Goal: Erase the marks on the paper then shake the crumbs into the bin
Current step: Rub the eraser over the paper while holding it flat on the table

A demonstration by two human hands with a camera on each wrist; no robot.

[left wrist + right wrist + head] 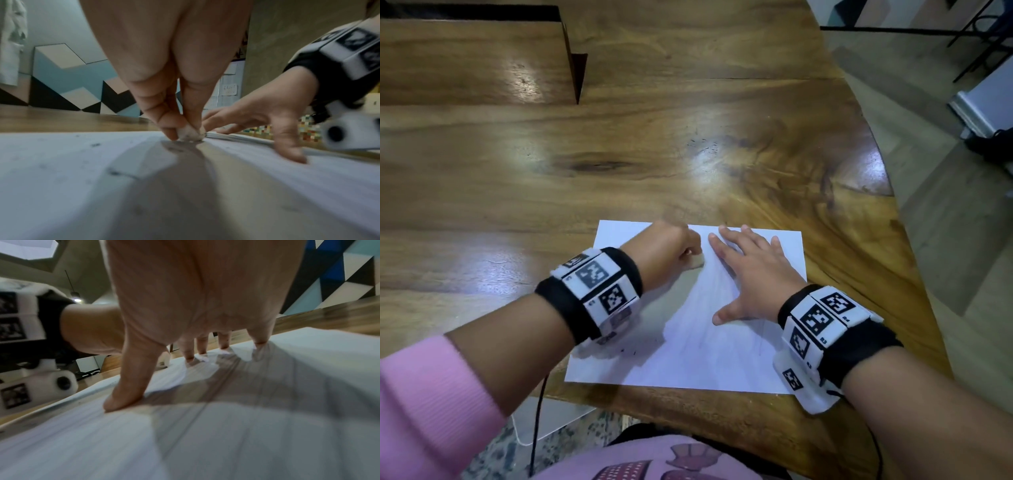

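Note:
A white sheet of paper lies on the wooden table near its front edge. My left hand pinches a small white eraser and holds it down on the upper middle of the paper. Small dark crumbs dot the sheet to the left of the eraser. My right hand lies flat on the right half of the paper, fingers spread and thumb pressing down. Faint pencil lines run down the sheet. No bin is in view.
The wooden table stretches far ahead and to the left, with a raised wooden block at the back left. Its curved edge drops to the floor on the right. A black cable hangs below the front edge.

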